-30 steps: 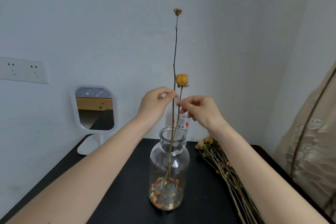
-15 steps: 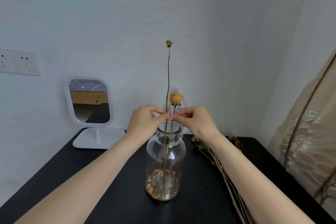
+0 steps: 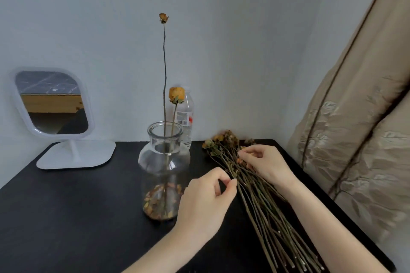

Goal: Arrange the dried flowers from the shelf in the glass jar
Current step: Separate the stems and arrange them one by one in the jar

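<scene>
A clear glass jar (image 3: 164,162) stands on the black table (image 3: 66,206) with dried petals at its bottom. Two flowers stand in it: a tall thin stem with a small bud (image 3: 163,17) and a shorter yellow rose (image 3: 176,94). To the jar's right a bundle of dried flowers (image 3: 266,210) lies on the table, heads toward the wall. My left hand (image 3: 206,204) pinches a stem at the bundle's left edge between thumb and forefinger. My right hand (image 3: 268,165) lies on the bundle near the heads, its fingers curled round a stem.
A white standing mirror (image 3: 53,104) is at the back left. A plastic bottle (image 3: 188,122) stands behind the jar against the wall. A beige curtain (image 3: 355,139) hangs close along the table's right edge.
Both hands have let go of the two flowers, which now stand in the jar, and have moved down and right to the bundle. My view has turned to the right.
</scene>
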Available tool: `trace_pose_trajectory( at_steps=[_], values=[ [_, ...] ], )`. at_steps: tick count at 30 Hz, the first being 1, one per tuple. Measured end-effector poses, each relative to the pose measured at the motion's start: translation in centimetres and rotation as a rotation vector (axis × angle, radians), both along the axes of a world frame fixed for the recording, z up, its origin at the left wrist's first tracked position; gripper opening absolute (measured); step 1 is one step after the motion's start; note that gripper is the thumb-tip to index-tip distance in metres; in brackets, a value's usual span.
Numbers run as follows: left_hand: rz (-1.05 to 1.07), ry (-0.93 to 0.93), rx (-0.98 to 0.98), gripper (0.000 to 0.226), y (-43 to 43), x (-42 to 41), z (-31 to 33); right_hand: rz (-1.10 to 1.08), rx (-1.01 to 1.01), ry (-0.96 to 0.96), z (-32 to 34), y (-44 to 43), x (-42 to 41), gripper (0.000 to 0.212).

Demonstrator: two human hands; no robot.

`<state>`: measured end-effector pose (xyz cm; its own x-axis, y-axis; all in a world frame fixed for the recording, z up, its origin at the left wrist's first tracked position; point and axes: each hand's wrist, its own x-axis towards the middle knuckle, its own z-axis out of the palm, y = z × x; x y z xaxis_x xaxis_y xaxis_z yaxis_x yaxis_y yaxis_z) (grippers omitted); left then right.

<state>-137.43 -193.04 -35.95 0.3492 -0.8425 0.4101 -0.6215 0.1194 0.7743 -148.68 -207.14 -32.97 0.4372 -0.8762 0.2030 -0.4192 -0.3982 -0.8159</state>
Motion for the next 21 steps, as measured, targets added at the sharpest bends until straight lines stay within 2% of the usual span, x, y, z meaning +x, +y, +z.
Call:
trace_pose_trajectory(
  at_steps=[5, 8, 15, 21],
  values=[
    [0.028, 0.078, 0.289, 0.014, -5.4, -2.2, -3.6, -0.158, 0.050, 0.193, -3.9, -2.4, -5.2, 0.011],
    [0.103, 0.019, 0.405, 0.017, -8.0, -2.8, -4.7, -0.183, 0.031, 0.293, -4.9, -3.4, -6.5, 0.013],
    [0.144, 0.024, 0.418, 0.021, -11.4, -3.7, -4.1, -0.190, -0.020, 0.407, -5.8, -5.4, -6.0, 0.017],
    [0.227, -0.020, 0.480, 0.029, -12.8, -3.6, -4.1, -0.148, -0.051, 0.399, -6.2, -6.0, -4.7, 0.015]
  ],
)
